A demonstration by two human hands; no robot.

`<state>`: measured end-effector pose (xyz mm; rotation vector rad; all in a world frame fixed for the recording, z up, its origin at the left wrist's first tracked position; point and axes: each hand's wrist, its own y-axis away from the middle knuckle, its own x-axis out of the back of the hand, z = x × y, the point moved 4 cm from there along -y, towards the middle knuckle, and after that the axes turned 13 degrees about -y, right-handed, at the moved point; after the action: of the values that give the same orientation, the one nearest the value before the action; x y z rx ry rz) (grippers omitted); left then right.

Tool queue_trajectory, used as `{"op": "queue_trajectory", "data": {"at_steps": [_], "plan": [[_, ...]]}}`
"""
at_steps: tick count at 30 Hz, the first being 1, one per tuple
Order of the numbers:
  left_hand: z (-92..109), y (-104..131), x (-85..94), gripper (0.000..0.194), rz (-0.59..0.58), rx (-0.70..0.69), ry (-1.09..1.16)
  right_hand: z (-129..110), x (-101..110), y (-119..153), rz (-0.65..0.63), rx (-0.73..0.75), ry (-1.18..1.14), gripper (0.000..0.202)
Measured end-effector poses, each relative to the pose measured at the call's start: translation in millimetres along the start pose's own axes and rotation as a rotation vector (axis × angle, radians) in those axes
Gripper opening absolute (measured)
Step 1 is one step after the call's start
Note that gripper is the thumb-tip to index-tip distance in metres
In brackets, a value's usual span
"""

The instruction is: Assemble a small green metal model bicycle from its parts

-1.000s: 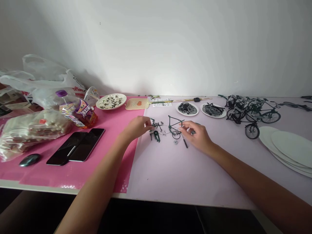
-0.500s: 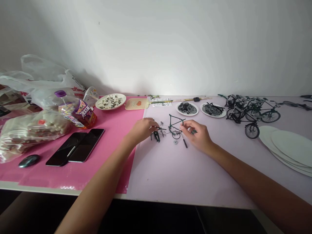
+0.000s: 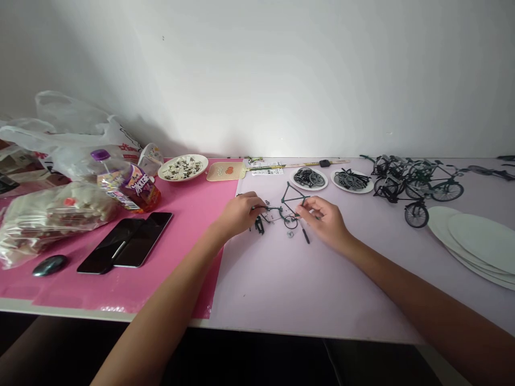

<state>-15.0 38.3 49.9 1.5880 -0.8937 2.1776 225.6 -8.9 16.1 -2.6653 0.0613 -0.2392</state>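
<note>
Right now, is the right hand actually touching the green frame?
Touching. The head view shows the right hand pinching the frame at the end nearest the palm, with no visible gap between them.

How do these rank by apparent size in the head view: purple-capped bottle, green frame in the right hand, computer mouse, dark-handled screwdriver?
1. Purple-capped bottle
2. Green frame and computer mouse, unranked: the visible frame looks taller, the mouse wider, and nearness to the camera makes it unsure.
3. Dark-handled screwdriver
</note>
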Motion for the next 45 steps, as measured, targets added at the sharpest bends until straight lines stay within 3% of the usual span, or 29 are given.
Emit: {"op": "queue_trajectory", "data": {"at_steps": [4,13,35,38,41,45], "plan": [[11,0,-5.5,0.022,0.090,-0.028,0.078,7,-4,-2,-0.003,-0.161,-0.221,0.037],[23,1,-9.0,0.024,0.129,-0.086,0.094,10,-6,-2,0.012,-0.226,-0.366,0.047],[32,4,-10.6,0.023,0.109,-0.128,0.119,7,-8,-2,0.002,-0.241,-0.316,0.047],[37,5,-13.0,0.020,0.080,-0.086,0.155,9,-9,-1,-0.004,-0.221,-0.284,0.045],[42,6,-16.3,0.030,0.037,-0.047,0.194,11,-8,0,-0.007,-0.218,-0.269,0.043],[50,7,-18.7,0.030,0.048,-0.137,0.158,10,-9,0,-0.020,-0.213,-0.269,0.042]]}}
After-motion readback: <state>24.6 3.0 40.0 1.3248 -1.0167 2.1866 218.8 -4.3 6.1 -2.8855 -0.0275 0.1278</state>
